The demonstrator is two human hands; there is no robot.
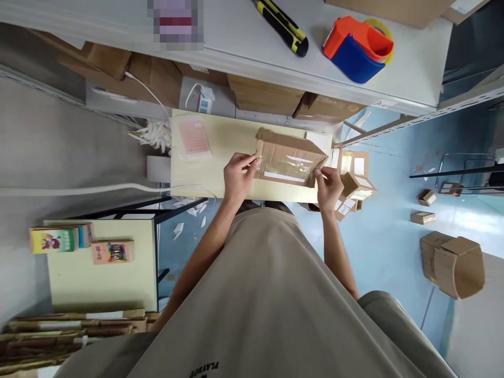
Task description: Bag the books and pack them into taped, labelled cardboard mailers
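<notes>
Between my hands is a brown cardboard piece (281, 157) with shiny clear tape and white paper strips on its face. My left hand (239, 177) pinches its left edge between thumb and fingers. At the right corner, my right hand (329, 188) grips it the same way. The cardboard is held over a pale yellow table (232, 137). Whether it is a flattened box or a single sheet, I cannot tell. A pinkish printed sheet in clear plastic (193, 137) lies on the table to the left of my left hand.
A shelf above the table bears a yellow-black utility knife (284, 29) and an orange-blue tape dispenser (356, 50). Cardboard boxes (268, 94) stand behind the table. More boxes (356, 184) lie at the right, with an open carton (452, 265) on the floor. Books (113, 252) rest on a side table.
</notes>
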